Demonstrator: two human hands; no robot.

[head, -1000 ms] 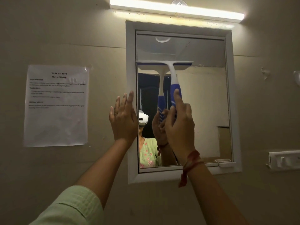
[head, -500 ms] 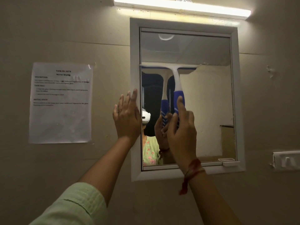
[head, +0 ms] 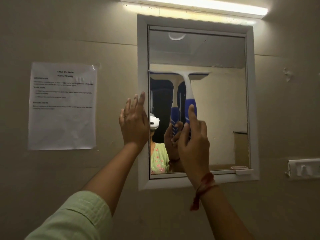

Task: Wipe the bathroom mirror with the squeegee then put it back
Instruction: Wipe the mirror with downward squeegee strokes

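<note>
Right hand (head: pixel 193 146) grips the squeegee (head: pixel 187 87) by its blue handle, blade pressed to the mirror (head: pixel 221 118) upper left, left hand (head: pixel 134 122) flat on the frame (head: pixel 142 49), mid-wipe, so next probably a steady downward pull.

A dull beige wall (head: pixel 69 35) is lit by a white tube light (head: pixel 195 5) mounted high at the top of the view. A printed sheet (head: pixel 63 106) is stuck flat to the wall at left, its small text blurred. A white wall fitting (head: pixel 304 168) sits at the right edge, below a chipped patch (head: pixel 287 74) of plaster.
</note>
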